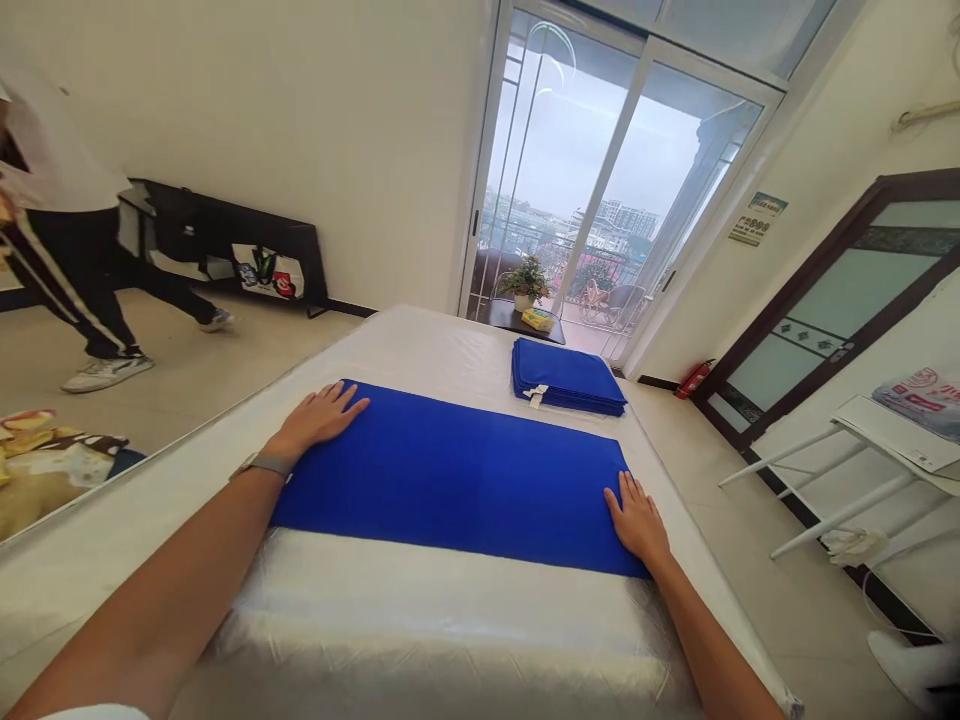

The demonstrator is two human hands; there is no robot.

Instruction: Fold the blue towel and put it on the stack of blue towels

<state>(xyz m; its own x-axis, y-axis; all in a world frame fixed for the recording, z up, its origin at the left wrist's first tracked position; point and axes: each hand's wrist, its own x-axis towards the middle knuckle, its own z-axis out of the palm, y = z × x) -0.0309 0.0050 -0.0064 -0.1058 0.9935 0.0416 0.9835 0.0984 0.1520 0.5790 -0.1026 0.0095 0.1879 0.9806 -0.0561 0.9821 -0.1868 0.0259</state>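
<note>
A long blue cloth (457,470), apparently folded into a flat rectangle, lies across the plastic-covered mattress (442,350). My left hand (319,418) rests flat on its left end, fingers spread, with a grey band around the wrist. At the opposite end, my right hand (636,515) lies palm down along the cloth's right edge, its fingers stretched out. Neither hand grips anything. Beyond the cloth, toward the right, sits a neat stack of folded blue cloths (570,372) with a white tag or strap (535,394) on its front side.
A person (67,220) walks at the left, near a black low cabinet (247,235). Past the mattress stands a small table with a potted plant (526,278) and a yellow pack (538,319). A fire extinguisher (695,379) and white table (892,430) are at right.
</note>
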